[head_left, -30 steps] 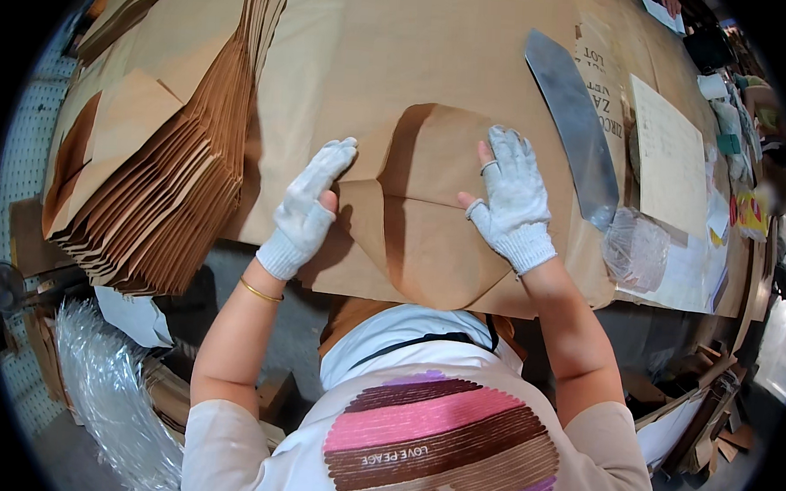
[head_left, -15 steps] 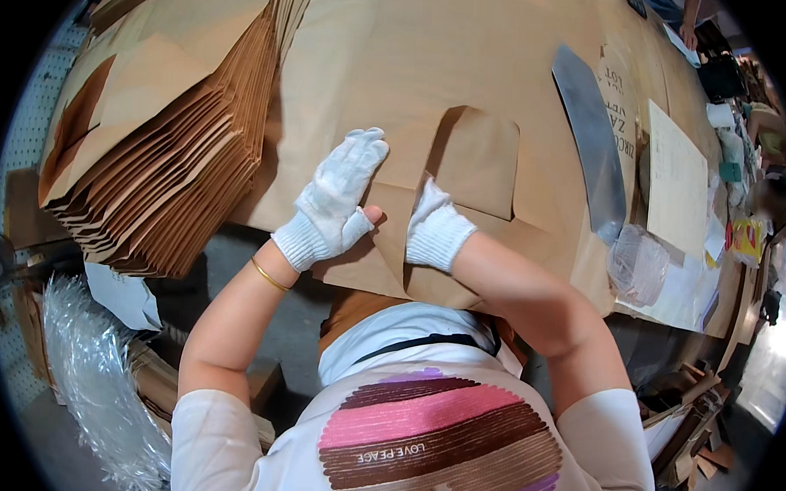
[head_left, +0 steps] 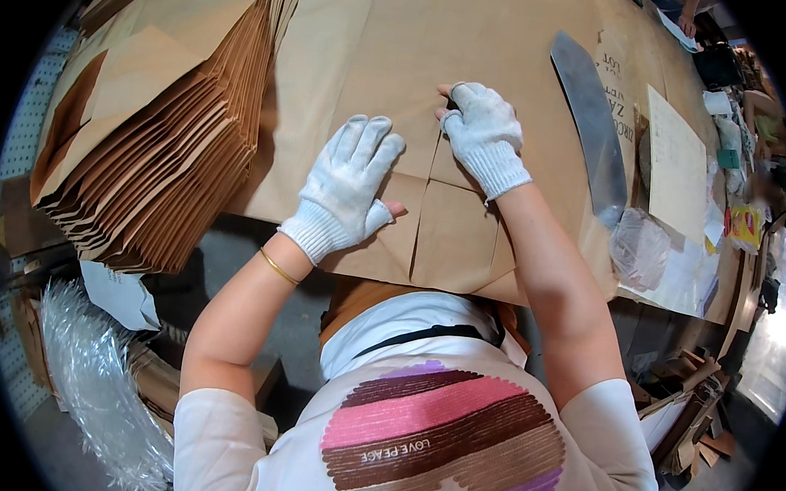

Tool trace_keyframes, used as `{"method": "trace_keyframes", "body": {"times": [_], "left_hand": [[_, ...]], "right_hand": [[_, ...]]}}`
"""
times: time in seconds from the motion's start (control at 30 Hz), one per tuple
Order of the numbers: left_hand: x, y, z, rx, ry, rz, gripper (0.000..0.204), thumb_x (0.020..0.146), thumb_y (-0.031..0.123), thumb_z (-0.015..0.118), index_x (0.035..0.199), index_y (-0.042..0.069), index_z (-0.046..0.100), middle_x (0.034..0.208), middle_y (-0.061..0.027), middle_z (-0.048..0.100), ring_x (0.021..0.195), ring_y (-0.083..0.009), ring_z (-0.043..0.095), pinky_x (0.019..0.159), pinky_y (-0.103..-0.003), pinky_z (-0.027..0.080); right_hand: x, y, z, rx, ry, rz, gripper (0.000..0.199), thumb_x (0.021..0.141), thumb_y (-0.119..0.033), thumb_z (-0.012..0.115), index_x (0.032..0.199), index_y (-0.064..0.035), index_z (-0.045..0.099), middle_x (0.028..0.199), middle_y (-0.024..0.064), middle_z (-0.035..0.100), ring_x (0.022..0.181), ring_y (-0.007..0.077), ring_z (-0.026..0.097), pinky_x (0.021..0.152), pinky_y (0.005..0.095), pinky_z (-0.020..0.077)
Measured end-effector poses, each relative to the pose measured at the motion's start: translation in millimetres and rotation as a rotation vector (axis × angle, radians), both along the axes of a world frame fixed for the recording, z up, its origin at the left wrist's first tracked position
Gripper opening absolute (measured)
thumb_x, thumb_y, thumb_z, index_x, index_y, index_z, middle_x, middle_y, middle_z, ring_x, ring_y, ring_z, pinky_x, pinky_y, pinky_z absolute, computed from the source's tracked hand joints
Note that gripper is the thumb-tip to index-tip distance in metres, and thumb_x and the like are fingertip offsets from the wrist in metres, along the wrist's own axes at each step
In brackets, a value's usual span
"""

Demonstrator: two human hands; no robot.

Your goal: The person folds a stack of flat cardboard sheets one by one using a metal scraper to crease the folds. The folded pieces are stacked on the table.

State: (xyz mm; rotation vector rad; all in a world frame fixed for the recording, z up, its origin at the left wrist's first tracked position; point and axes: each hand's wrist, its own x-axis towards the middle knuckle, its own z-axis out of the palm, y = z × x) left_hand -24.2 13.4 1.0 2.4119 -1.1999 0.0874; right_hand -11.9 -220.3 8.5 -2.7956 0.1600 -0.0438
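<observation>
A brown paper piece (head_left: 450, 239) with folded flaps and a centre crease lies on a wide brown sheet (head_left: 472, 38) at the table's near edge. My left hand (head_left: 347, 186), in a white knit glove, rests flat on the left flap with its fingers spread. My right hand (head_left: 481, 135), also gloved, sits just above the crease. Its fingers are curled and its thumb and forefinger pinch the paper's upper fold. A thin gold bangle is on my left wrist.
A tall fanned stack of folded brown paper bags (head_left: 152, 147) fills the left. A long grey metal blade (head_left: 591, 122) lies to the right, then a cream sheet (head_left: 677, 161) and crumpled clear plastic (head_left: 638, 247). Rolled plastic wrap (head_left: 98, 382) stands lower left.
The raised flap has been folded down flat. My right hand swept left next to my left hand, then up to the top of the crease. My left hand moved slightly right.
</observation>
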Motion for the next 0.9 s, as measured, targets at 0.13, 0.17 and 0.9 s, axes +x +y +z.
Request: {"method": "trace_keyframes", "body": {"times": [0.13,0.17,0.9], "left_hand": [[-3.7,-1.2,-0.4,0.061,-0.057,0.029,0.078,0.071,0.036,0.084,0.137,0.009,0.054,0.146,-0.0215,0.047,0.137,-0.0459,0.042,0.115,-0.054,0.038],[-3.6,-3.0,0.0,0.065,-0.059,0.028,0.077,0.071,0.035,0.084,0.137,0.010,0.054,0.146,-0.0214,0.047,0.137,-0.0457,0.041,0.115,-0.054,0.037],[20.8,-62.6,-16.1,0.016,-0.185,0.073,0.074,0.074,0.044,0.081,0.131,0.004,0.057,0.139,-0.0201,0.052,0.132,-0.0425,0.047,0.115,-0.052,0.038]], "right_hand": [[3.4,3.6,-7.3,-0.067,-0.004,0.025,0.033,0.097,-0.035,0.061,0.123,-0.0176,0.071,0.124,0.0049,0.070,0.118,0.0257,0.064,0.100,0.0434,0.0513],[2.6,3.9,-6.6,-0.086,0.000,0.024,0.034,0.097,-0.035,0.061,0.123,-0.0171,0.071,0.124,0.0055,0.070,0.117,0.0261,0.064,0.100,0.0437,0.0511],[-96.2,-123.8,46.1,0.493,-0.267,-0.346,0.013,0.092,-0.017,0.071,0.098,-0.0055,0.071,0.084,0.0103,0.071,0.079,0.0177,0.067,0.072,0.0342,0.0532]]}}
